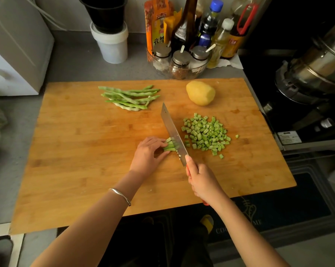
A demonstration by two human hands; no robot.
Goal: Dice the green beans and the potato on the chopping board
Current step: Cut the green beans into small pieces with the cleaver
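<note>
A large wooden chopping board point(85, 151) covers the counter. My left hand point(148, 153) pins a short bundle of green bean stubs point(170, 145) to the board. My right hand point(201, 180) grips the red handle of a cleaver point(172, 130), whose blade rests against the cut ends of that bundle. To the right of the blade lies a pile of diced bean pieces point(206, 134). Whole green beans point(129, 97) lie at the back of the board. A peeled yellow potato point(200, 92) sits whole at the back right.
Behind the board stand a glass bowl of spice jars point(179, 60), sauce bottles point(211, 24) and a white tub point(111, 43) holding a black cup. A steel pot point(317, 64) sits on the stove to the right. A white appliance point(14, 51) stands at the left.
</note>
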